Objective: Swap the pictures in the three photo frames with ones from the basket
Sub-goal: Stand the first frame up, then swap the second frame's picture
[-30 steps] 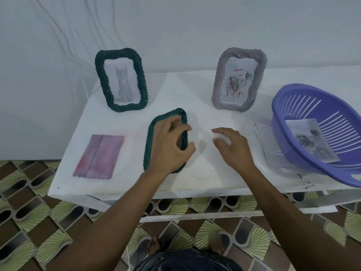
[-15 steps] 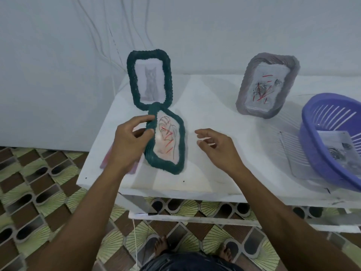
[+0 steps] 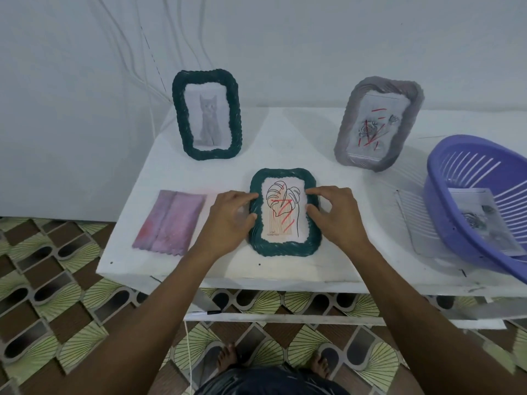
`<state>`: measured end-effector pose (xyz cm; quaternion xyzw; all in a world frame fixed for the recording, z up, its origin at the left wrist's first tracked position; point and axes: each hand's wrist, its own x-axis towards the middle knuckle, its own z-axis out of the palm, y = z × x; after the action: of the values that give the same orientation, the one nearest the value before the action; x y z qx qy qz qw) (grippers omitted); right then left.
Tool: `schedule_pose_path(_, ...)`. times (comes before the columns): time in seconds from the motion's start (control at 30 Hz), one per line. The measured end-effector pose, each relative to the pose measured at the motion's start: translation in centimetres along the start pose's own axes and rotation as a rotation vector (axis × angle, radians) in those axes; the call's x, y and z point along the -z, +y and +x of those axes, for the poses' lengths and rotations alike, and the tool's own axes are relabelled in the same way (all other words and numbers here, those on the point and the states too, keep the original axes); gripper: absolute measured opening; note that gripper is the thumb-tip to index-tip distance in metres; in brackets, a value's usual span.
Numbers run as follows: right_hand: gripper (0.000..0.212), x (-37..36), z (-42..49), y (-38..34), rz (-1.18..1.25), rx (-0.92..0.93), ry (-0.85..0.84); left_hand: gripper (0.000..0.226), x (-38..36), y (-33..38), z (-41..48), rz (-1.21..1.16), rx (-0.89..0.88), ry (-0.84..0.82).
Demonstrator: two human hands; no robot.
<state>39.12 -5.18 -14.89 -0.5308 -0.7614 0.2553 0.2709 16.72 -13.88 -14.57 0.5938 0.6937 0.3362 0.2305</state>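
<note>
Lowered since half a second ago, the green leaf-picture frame lies face-up near the table's near edge, left hand and right hand gripping its sides.

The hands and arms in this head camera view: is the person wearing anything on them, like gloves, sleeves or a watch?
No. The left hand and the right hand are bare, with no gloves, rings or watch visible. Both forearms are uncovered as far as the picture's lower edge, so no sleeves show. No cables or markings are on them.

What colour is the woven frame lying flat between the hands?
Dark green woven frame, seen in the head view.
</note>
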Motion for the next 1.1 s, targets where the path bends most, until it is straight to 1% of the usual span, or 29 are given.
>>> schedule_pose_path(0.07,0.028,-0.6,-0.4,0.8,-0.062,0.046,0.033,0.041,0.5,-0.4,0.1,0.089,-0.061,0.0)
schedule_pose_path(0.13,0.026,-1.0,-0.8,1.3,-0.084,0.059,0.068,0.039,1.7,-1.0,-0.1,0.211,-0.145,0.047)
schedule_pose_path(0.17,0.025,-1.1,-0.9,1.4,-0.086,0.055,0.079,0.038,2.6,-1.5,-0.2,0.287,-0.158,0.078)
schedule_pose_path(0.2,0.024,-1.2,-0.9,1.5,-0.079,0.048,0.084,0.038,3.7,-2.2,-0.4,0.366,-0.138,0.105)
schedule_pose_path(0.27,0.022,-1.2,-0.8,1.5,-0.059,0.042,0.081,0.047,5.7,-4.2,-1.0,0.497,-0.05,0.138)
schedule_pose_path(0.33,0.022,-1.2,-0.8,1.7,-0.054,0.061,0.085,0.054,6.9,-6.4,-1.8,0.575,-0.001,0.136)
schedule_pose_path(0.4,0.022,-1.2,-0.8,1.8,-0.055,0.081,0.096,0.054,7.0,-7.8,-2.5,0.558,-0.016,0.121)
schedule_pose_path(0.47,0.022,-1.3,-0.8,1.9,-0.056,0.083,0.101,0.051,6.7,-8.2,-2.6,0.47,-0.046,0.12)
schedule_pose_path(0.57,0.021,-1.3,-0.8,1.9,-0.063,0.082,0.106,0.047,6.5,-8.1,-2.6,0.369,-0.044,0.169)
schedule_pose_path(0.67,0.023,-1.3,-0.8,1.9,-0.064,0.086,0.112,0.044,6.0,-7.1,-2.4,0.285,-0.064,0.199)
schedule_pose_path(0.77,0.022,-1.2,-0.8,1.9,-0.071,0.09,0.108,0.038,4.3,-4.4,-0.9,0.163,-0.147,0.201)
schedule_pose_path(0.87,0.022,-1.3,-0.6,1.9,-0.083,0.08,0.109,0.035,1.9,-1.8,1.9,0.153,-0.233,0.107)
schedule_pose_path(1.0,0.022,-1.3,-0.6,1.9,-0.066,0.07,0.127,0.033,-1.1,0.1,4.8,0.248,-0.325,-0.052)
schedule_pose_path(1.1,0.022,-1.4,-0.6,2.0,-0.059,0.07,0.133,0.035,-1.9,0.2,4.8,0.277,-0.353,-0.107)
